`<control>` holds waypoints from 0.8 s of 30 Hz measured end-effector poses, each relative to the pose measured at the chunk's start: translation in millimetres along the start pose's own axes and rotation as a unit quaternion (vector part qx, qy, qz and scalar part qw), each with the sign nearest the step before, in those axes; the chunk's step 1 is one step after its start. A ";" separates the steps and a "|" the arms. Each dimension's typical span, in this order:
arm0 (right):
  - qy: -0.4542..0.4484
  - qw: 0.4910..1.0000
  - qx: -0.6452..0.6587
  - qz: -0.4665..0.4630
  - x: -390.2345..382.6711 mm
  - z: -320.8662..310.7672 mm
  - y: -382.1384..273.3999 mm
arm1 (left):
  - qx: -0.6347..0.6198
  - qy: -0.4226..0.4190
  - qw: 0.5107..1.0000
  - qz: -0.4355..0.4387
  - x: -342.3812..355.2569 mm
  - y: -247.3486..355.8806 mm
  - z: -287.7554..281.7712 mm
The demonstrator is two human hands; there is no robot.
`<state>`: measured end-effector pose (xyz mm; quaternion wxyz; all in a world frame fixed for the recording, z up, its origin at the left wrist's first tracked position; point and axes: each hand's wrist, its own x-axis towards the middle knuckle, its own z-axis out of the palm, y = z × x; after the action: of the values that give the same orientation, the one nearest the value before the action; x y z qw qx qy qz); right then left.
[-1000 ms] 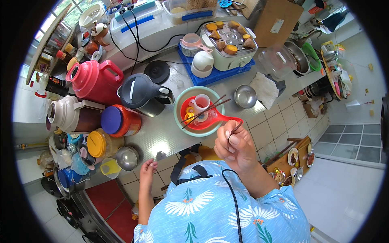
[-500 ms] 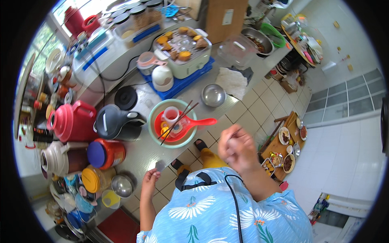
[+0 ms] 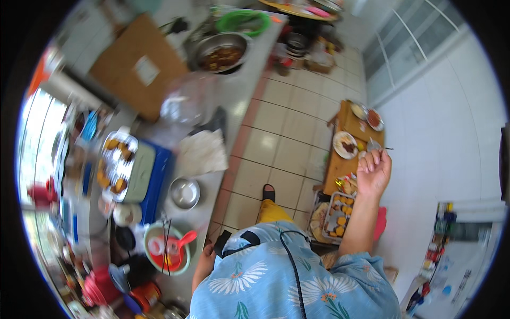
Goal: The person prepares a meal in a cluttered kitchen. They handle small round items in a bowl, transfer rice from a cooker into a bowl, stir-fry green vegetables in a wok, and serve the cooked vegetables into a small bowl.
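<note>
My right hand (image 3: 373,173) is raised at the right beside the low wooden table, fingers curled around a thin dark stick (image 3: 388,149), probably a chopstick. My left hand (image 3: 207,254) hangs at the counter's edge against my blue flowered top; its fingers are partly hidden and blurred. Near it on the counter, the mint basin (image 3: 150,231) holds a red ladle (image 3: 189,236), small cups and dark chopsticks lying across it. A steel bowl (image 3: 184,192) and a white cloth (image 3: 202,152) lie farther along.
A steamer (image 3: 143,173) with yellow pieces stands on a blue base. Beyond are a cardboard board (image 3: 135,90), a clear lid, a steel pot (image 3: 218,57) and a green basket (image 3: 243,22). A wooden table (image 3: 336,168) bears plates, with a tray (image 3: 337,215) below. Tiled floor (image 3: 271,133) runs between.
The view has swung right, so the counter now lies left and the wooden table central-right. My right hand, still gripping the stick, has moved rightward over that table's side.
</note>
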<state>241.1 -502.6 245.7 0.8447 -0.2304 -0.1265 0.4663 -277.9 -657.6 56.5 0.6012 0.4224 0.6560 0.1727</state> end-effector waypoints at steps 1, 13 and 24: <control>0.049 0.998 0.028 -0.003 15.7 -18.6 -16.5 | -0.047 -0.016 0.999 0.019 16.3 35.3 14.8; 0.270 0.955 0.036 -0.113 88.7 -144.8 -108.5 | 0.151 -0.137 0.977 0.064 246.2 215.3 87.8; 0.368 0.924 0.027 -0.101 223.5 -186.0 -79.7 | 0.173 -0.267 0.938 0.134 407.2 351.8 160.0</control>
<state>498.1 -400.6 125.6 0.8802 -0.3486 0.1834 0.2647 26.1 -187.1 18.3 0.6430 0.6349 0.4279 0.0161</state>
